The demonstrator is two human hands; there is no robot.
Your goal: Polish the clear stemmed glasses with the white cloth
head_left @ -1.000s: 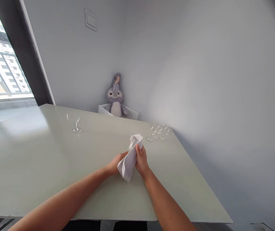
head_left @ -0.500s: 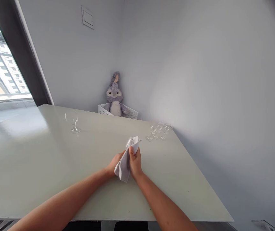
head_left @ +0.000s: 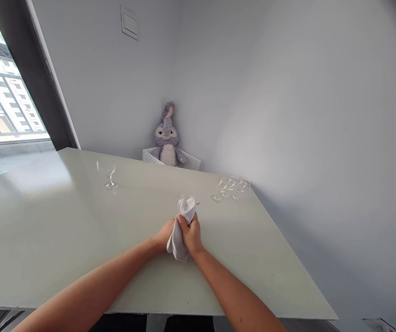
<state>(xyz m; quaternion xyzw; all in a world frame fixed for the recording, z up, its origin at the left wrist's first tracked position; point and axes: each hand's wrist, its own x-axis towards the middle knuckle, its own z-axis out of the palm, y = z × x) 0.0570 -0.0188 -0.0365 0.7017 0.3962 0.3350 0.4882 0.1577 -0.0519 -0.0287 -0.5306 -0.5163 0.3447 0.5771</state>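
A clear glass (head_left: pixel 181 203) is held between my hands, with a light grey cloth (head_left: pixel 177 242) tucked into its mouth and hanging down toward me. My right hand (head_left: pixel 190 231) is closed on the cloth at the glass's right side, thumb on top. My left hand (head_left: pixel 166 233) is on the left, its fingers mostly hidden behind the cloth, around the lower part of the glass. The stem and foot are out of sight.
One stemmed glass (head_left: pixel 107 173) stands at the table's back left. Three more glasses (head_left: pixel 233 183) stand close together at the back right, by the wall. Behind the pale table (head_left: pixel 132 276), a plush rabbit (head_left: pixel 167 143) sits in a white basket (head_left: pixel 194 162).
The glass's rim now shows more fully to the left of the cloth. My right hand and its thumb have shifted slightly left. The camera view has moved a little.
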